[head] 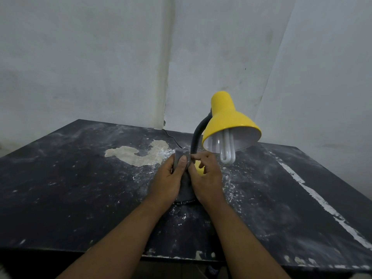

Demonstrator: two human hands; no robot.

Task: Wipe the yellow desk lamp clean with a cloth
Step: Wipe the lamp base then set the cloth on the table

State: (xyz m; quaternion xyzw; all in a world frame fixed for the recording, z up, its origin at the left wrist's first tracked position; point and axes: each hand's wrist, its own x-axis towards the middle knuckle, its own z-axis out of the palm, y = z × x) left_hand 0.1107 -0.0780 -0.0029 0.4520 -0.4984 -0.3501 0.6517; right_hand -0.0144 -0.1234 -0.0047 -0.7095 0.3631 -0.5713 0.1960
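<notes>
Scuffed black table (80, 188) w/ pale worn patch (138, 156), thin black cord (171, 136) behind. Yellow metal desk lamp (229, 121) frame centre-right, gooseneck upright, shade opening lower right. Both hands block base: left hand (171, 182) grip clamped on grey cloth (182, 158); right hand (207, 178) fingertips pinch cloth edge.

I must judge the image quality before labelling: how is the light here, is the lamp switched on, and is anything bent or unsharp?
Head view: dim, flat room light without hard shadows; the bulb in the yellow desk lamp appears unlit; wide-angle distortion tilts the wall corner and curves the table edges; both hands and the grey cloth look slightly soft, and the whole picture is somewhat grainy.
</notes>
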